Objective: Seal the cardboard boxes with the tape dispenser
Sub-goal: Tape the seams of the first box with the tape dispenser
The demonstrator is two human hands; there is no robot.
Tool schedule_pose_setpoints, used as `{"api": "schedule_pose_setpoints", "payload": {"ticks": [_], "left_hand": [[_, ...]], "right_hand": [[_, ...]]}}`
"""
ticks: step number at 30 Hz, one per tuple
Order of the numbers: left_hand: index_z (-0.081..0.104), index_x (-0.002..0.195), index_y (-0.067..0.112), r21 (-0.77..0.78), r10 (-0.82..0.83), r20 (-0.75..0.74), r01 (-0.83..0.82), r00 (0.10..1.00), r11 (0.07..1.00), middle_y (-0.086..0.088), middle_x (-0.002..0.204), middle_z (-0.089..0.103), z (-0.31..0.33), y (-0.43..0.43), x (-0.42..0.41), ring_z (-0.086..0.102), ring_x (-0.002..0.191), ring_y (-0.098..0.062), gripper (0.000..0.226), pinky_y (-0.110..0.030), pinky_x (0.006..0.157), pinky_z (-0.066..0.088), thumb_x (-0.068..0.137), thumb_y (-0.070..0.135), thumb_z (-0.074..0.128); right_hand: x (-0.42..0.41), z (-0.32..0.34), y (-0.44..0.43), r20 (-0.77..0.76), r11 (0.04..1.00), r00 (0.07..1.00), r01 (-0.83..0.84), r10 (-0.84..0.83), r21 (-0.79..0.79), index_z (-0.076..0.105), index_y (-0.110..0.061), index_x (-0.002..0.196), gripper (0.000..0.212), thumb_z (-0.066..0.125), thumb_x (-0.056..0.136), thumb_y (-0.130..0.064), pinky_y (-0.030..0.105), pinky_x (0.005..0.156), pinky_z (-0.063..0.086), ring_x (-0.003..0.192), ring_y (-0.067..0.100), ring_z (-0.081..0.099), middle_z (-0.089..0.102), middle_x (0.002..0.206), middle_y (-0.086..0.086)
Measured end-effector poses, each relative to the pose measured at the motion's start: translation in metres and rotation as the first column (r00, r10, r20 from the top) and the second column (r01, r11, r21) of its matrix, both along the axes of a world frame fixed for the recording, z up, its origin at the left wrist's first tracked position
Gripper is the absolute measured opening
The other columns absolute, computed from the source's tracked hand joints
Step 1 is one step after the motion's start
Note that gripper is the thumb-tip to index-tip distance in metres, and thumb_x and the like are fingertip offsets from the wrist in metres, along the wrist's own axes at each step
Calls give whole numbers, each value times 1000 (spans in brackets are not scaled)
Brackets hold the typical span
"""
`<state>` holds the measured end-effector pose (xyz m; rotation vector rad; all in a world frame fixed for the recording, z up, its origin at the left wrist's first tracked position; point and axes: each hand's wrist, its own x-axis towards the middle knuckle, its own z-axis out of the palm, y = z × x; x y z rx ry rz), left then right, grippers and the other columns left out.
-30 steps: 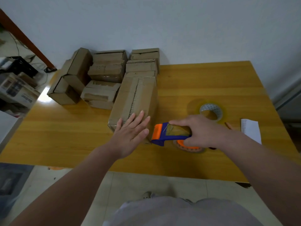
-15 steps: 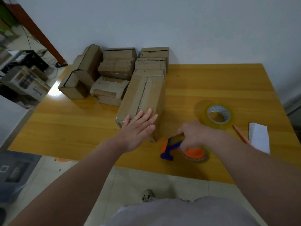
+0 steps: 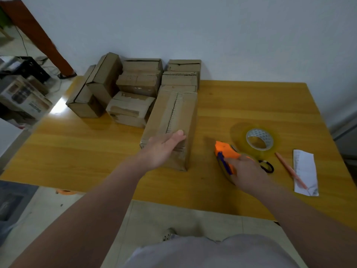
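Lister: Shifting since half a second ago: tape dispenser (image 3: 225,152), item one, is now sitting further right of the long cardboard box (image 3: 173,120), with its orange head pointing away from the person. Left hand (image 3: 162,147) is no longer lying flat with its fingers spread.

Checker: Fingers, both entries?

Lister: Right hand (image 3: 248,172) is curling round the dispenser's handle, gripping it down near the table (image 3: 251,105). Left hand is resting on the box's near end, thumb on top. Whether its fingers are hooking over an edge, I am not able to tell.

Checker: Bearing of box from dispenser?

Lister: Box is lying to the dispenser's left, apart from it. Its long axis is running away from the person, and the toothed seam is following that axis. Right hand is carrying the tool and left is steadying, so I am judging the dispenser needs to travel left, then lengthwise along the seam.

Checker: Sundries?

Lister: Spare tape roll (image 3: 259,140), pencil (image 3: 289,171), paper slip (image 3: 305,171); smaller boxes (image 3: 135,89) are waiting behind.
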<state>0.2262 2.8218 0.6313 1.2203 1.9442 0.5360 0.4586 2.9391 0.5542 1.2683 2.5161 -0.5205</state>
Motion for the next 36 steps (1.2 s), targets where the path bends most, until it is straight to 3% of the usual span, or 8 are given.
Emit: {"api": "schedule_pose_setpoints", "payload": {"ticks": [5,9,15,22,26,29,32,36], "left_hand": [[63,120,25,223,265,85,-277,961,935,13,106,58,9,3,-16,52,94,-1,42,-17,79,38,99,49,38],[61,120,24,211,623,307,-689,720,693,11,117,57,-2,1,-50,51,111,-11,36,-32,95,40,95,48,50],[51,137,17,-111,602,543,-661,585,742,-3,132,56,-25,-21,-64,52,120,-24,51,-39,102,39,101,49,31],[59,127,22,144,404,569,-571,716,809,4,128,62,26,-25,-80,50,122,-13,64,-42,105,28,96,64,22],[63,122,27,187,222,428,-326,876,927,7,115,68,63,-17,-89,62,107,-10,63,-36,89,42,91,68,27],[67,97,32,56,163,268,-185,949,981,1,101,71,75,-6,-92,67,77,-10,18,-26,63,46,95,37,49],[63,120,27,32,-23,161,18,987,999,1,117,66,69,-2,-102,64,100,-15,31,-36,88,50,93,13,57],[45,141,16,54,-12,139,5,990,999,2,136,55,59,-4,-102,50,126,-16,55,-36,110,35,90,8,63]], "right_hand": [[-29,15,-16,-171,994,985,49,-31,99,43,-25,144,51,52,95,-19,36,95,44,131,26,43,44,141,8],[-66,28,-37,-363,998,931,12,-36,-67,25,-20,152,62,49,95,-10,33,107,35,137,26,38,39,148,13],[-101,19,-61,-447,986,888,36,-107,-165,14,-21,155,65,41,97,-8,35,88,49,108,26,58,57,130,10],[-101,52,-58,-774,912,491,133,-400,-388,23,-59,134,58,47,101,-18,38,77,56,81,21,67,70,89,5],[-108,77,-61,-756,783,219,65,-617,-619,52,-30,133,35,41,103,-16,32,71,55,71,11,59,61,78,6],[-107,77,-66,-696,732,258,74,-670,-677,59,-12,125,30,39,104,-16,31,71,55,70,13,57,59,76,5],[-104,71,-73,-650,695,309,53,-694,-717,62,-11,115,26,39,103,-15,29,71,55,73,15,56,60,75,4],[-99,66,-73,-617,691,410,47,-672,-721,65,-19,106,22,43,102,-18,28,73,55,76,15,57,62,80,4]]}}
